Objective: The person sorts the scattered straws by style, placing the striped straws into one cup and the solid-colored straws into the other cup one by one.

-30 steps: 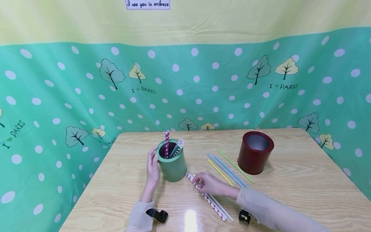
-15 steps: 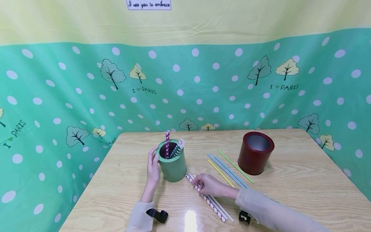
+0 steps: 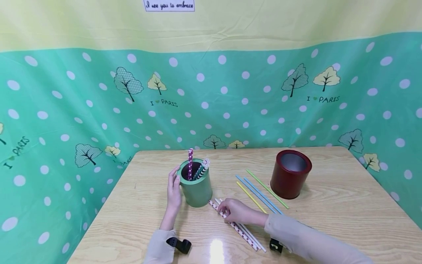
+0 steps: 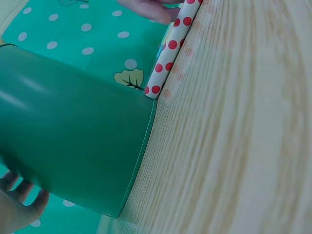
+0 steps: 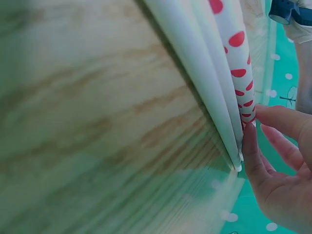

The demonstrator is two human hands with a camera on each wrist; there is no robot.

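Note:
A green canister (image 3: pixel 197 192) stands upright on the table, holding a purple straw with pale spots (image 3: pixel 190 160) and several dark-patterned straws (image 3: pixel 202 171). My left hand (image 3: pixel 174 194) holds its left side, fingertips near the rim; in the left wrist view the fingers (image 4: pixel 40 201) meet the wall. Thumb and index finger of my right hand (image 3: pixel 240 212) pinch a white straw with red dots (image 5: pixel 237 73). Its far end overlaps the canister's base in the left wrist view. Two plain white straws (image 5: pixel 204 83) lie right beside the dotted one.
Farther right lie a yellow straw (image 3: pixel 250 196), two blue straws (image 3: pixel 258 193) and a green straw (image 3: pixel 267 187). A dark red canister (image 3: pixel 286 183) stands behind them, no straws visible inside. A dotted green cloth (image 3: pixel 211 121) hangs behind the wooden table (image 3: pixel 343 205).
The red-dotted straw has slid slightly left, toward the green canister and apart from the white straws, moved by my right hand. The left hand and the canister stay in place.

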